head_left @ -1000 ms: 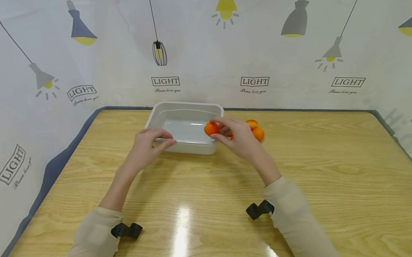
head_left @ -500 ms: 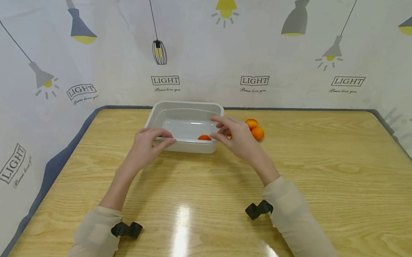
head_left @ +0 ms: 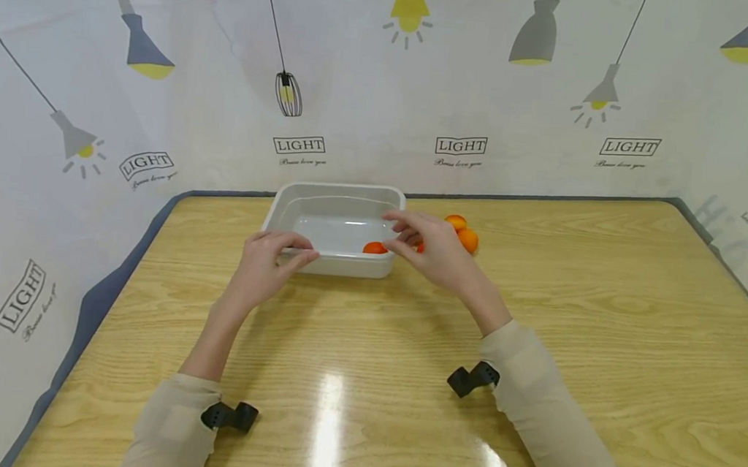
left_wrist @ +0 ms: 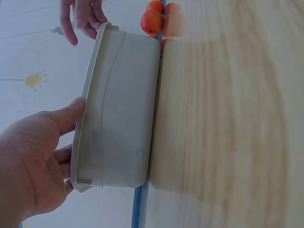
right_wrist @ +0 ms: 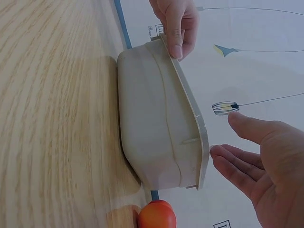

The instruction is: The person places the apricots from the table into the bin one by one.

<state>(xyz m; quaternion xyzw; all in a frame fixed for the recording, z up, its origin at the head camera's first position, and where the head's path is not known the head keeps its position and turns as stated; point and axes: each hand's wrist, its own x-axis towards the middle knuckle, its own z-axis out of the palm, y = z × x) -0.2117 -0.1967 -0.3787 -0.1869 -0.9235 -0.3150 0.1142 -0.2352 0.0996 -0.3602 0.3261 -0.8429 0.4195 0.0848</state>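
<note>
A white rectangular basin (head_left: 351, 267) stands on the table's far side. My left hand (head_left: 267, 263) grips its near rim at the left corner; in the left wrist view the thumb (left_wrist: 71, 114) lies on the outside of the rim and the fingers are behind it. One orange-red round fruit (head_left: 375, 248) lies in the basin near its front right corner, partly hidden by the rim. Over the basin's right end hovers my right hand (head_left: 437, 252), thumb and fingers apart with nothing between them. The right wrist view shows those parted fingers (right_wrist: 237, 166) beside the rim.
Several more orange-red fruits (head_left: 468, 241) sit on the table just right of the basin, partly behind my right hand. The wooden table (head_left: 366, 335) meets a lamp-printed wall covering (head_left: 373, 79) right behind the basin.
My right hand has let go of the fruit it held over the basin, and the fruit has dropped inside, shifting slightly right. The left hand stays on the rim.
</note>
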